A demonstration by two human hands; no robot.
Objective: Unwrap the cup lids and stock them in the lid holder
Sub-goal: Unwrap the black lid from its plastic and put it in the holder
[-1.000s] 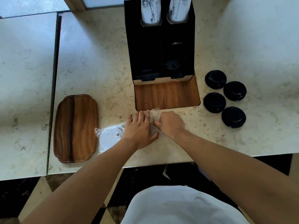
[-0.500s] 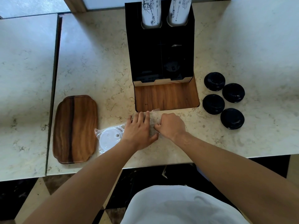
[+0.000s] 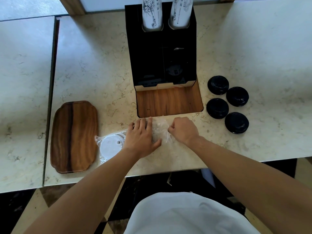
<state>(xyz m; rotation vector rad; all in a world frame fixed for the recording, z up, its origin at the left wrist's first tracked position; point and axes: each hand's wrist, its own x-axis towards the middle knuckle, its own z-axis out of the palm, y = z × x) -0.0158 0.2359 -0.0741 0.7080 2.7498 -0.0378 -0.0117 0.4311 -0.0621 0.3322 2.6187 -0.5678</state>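
The pale marble surface (image 3: 94, 68) carries a wooden tray (image 3: 74, 137), a black lid holder (image 3: 162, 53), four black lids (image 3: 227, 103), and a plastic-wrapped sleeve of white lids (image 3: 109, 146).

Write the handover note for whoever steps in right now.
Left hand: flat, pressing the plastic wrap onto the counter.
Right hand: fisted on the wrap's other end.
White lids: in the wrap, beside the wooden tray.
Four black lids: loose, right of the lid holder.
Done: black lids unwrapped.
Left: open the wrap, stock all lids.
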